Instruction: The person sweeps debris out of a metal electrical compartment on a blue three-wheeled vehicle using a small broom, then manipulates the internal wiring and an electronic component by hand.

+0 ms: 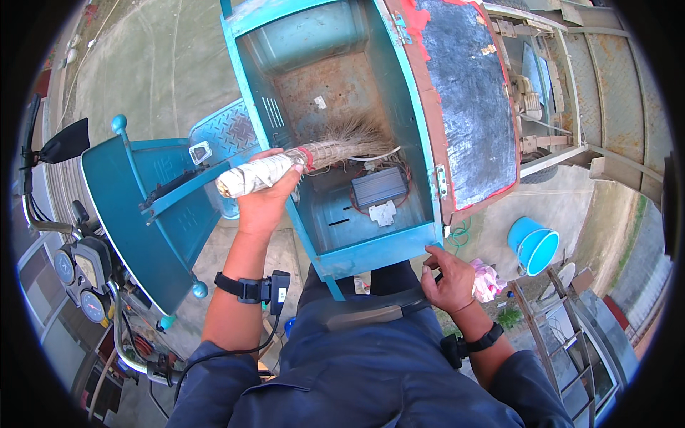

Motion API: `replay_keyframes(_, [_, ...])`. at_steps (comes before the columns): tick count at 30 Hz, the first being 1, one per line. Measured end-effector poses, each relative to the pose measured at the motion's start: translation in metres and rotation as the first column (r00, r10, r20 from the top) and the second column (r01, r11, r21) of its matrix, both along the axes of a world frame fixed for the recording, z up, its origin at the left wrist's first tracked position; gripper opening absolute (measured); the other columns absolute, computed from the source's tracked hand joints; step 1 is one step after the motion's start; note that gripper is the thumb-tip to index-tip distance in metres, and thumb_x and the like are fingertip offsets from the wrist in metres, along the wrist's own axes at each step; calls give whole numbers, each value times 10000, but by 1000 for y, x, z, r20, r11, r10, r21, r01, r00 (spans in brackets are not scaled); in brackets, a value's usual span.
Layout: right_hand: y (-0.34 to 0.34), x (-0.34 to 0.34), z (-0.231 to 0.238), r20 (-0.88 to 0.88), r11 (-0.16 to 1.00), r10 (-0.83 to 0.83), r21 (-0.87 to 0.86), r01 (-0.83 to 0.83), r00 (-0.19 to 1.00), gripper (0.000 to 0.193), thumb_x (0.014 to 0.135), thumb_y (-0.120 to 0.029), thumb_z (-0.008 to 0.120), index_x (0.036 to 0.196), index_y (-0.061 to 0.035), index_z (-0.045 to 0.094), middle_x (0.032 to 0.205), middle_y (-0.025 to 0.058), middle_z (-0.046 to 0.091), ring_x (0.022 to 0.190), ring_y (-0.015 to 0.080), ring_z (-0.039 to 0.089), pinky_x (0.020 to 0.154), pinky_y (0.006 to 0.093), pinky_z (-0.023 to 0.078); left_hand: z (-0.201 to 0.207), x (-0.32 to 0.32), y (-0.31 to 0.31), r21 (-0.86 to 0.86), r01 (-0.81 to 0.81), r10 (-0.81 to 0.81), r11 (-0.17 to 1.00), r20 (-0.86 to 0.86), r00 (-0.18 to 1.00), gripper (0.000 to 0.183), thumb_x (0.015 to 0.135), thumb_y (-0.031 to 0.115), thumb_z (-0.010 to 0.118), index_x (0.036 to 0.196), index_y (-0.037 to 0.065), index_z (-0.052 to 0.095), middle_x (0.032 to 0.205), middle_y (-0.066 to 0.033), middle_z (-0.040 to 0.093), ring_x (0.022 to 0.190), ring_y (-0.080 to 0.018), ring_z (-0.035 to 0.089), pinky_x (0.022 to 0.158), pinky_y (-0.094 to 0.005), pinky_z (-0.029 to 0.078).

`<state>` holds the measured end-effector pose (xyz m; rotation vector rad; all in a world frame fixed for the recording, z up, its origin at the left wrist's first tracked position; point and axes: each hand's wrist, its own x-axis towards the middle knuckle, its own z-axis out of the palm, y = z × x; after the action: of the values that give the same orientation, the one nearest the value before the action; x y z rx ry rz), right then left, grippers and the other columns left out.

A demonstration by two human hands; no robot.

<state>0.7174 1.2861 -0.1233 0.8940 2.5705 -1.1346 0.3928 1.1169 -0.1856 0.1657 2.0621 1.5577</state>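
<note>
The left forearm stretches forward, bringing the left hand (267, 196) to the left edge of the teal box (371, 255). Its fingers grip the white-wrapped handle of a brush (321, 153), whose bristles spread inside the box. The right hand (449, 280), bent in and loosely curled, holds nothing visible, fingertips close by the near right corner. A finned metal unit (379, 187) sits toward the near edge; beyond the bristles, rusty floor stretches to the far edge. A hinged lid (471, 100) flanks the right edge.
</note>
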Motion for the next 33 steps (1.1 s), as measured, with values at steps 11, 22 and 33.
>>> replay_keyframes(11, [38,-96,-50,241,943,334,-85,-323,911,427,865,-305,668,1200,-45,626,1086,182,679,971,357,674,831,461,543,15,-66,22,29,-42,49,999,-333,942,350,830,38,808,1106,-30,605,975,-63,667,895,-112,630,817,-276,546])
replay_keyframes(22, [57,-205,-252,553,947,319,-163,-276,769,570,863,-311,668,1355,-46,557,1448,172,497,1333,319,512,1102,422,436,-50,-82,38,45,-164,163,985,-512,843,276,953,235,702,1084,-4,659,1054,-95,663,942,-168,608,895,-325,480])
replay_keyframes(33, [38,-222,-360,663,895,425,-205,-397,617,475,903,-355,572,1298,-103,646,1367,171,604,1281,364,557,1090,475,426,-87,-97,48,229,-206,298,952,-514,805,519,974,465,606,1133,-29,588,1115,-169,651,989,-195,582,889,-337,486])
